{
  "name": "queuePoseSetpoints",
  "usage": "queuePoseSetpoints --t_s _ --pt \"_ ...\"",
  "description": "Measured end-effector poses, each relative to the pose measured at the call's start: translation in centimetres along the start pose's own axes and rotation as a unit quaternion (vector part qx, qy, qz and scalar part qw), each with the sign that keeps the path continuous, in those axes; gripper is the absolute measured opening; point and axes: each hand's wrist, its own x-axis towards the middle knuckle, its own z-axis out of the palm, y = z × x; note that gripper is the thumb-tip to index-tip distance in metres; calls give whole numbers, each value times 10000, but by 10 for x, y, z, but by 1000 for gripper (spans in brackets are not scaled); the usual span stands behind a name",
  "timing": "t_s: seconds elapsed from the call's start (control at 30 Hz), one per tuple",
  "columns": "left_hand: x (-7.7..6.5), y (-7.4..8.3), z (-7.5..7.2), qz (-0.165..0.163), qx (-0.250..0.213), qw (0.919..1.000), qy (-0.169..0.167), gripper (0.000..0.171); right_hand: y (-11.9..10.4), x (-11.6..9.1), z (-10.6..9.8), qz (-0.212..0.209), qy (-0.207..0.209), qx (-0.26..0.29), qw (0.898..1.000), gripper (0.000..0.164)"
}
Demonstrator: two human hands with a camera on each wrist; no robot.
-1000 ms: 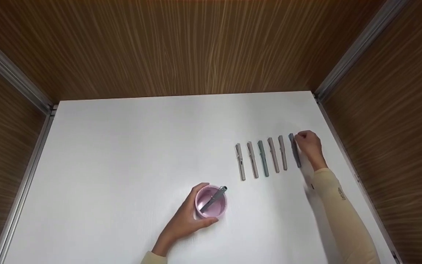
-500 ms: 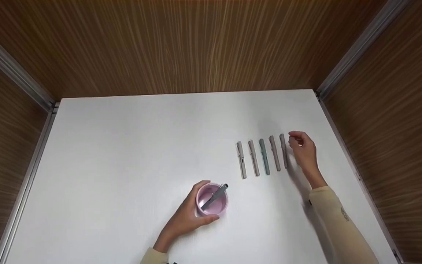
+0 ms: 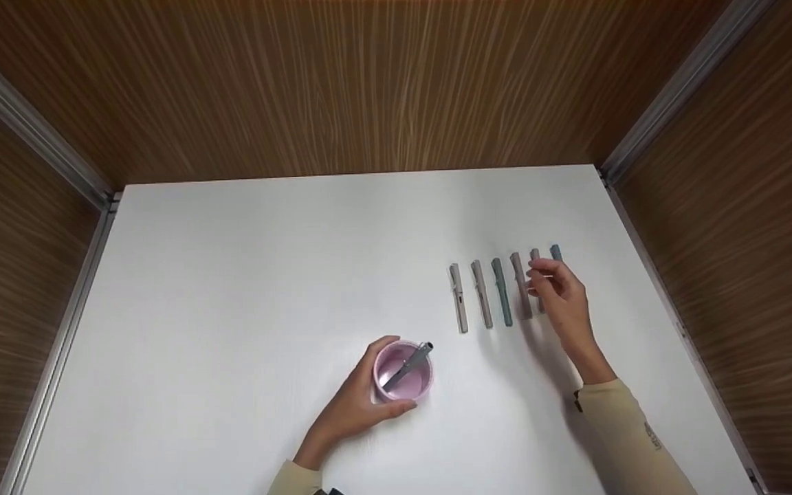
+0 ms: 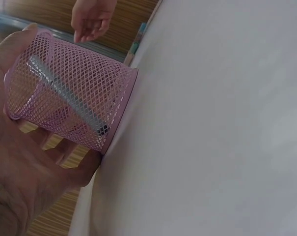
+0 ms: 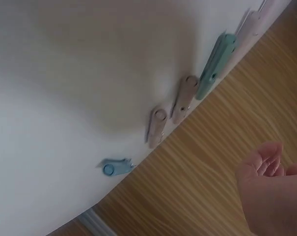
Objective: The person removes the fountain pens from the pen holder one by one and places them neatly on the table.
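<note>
My left hand grips a pink mesh pen cup, fingers on one side and thumb on the other. A grey-blue pen leans inside it, its end rising past the rim. My right hand, fingers loosely bent and holding nothing, hovers over the right part of a row of pens. That row includes a beige pen, a green pen, a dusty pink pen and, at the right end, a blue pen. The hand hides much of the two rightmost pens in the head view.
All this stands on a white table. A wood-grain panel rises behind it, with more panels at both sides and metal rails in the corners.
My right hand has come away from the blue pen at the row's right end and moved left and nearer to me. The left hand still holds the cup in place.
</note>
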Motion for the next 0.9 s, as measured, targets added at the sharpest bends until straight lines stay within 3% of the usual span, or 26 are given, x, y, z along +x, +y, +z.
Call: queuePoseSetpoints --t_s 0.27,0.47,0.7,0.9 --pt "0 0 0 24 -28 10000 -16 99 -9 -30 22 280 -424 333 9982 30" --pt "0 0 -3 -32 26 10000 -52 100 -16 -41 40 234 -767 601 9950 31" --pt "1 1 -5 -22 3 10000 -59 100 -19 -49 58 206 -1412 727 9871 33" --pt "-1 0 -6 -54 8 10000 26 99 -20 -61 74 216 -2187 435 9746 34"
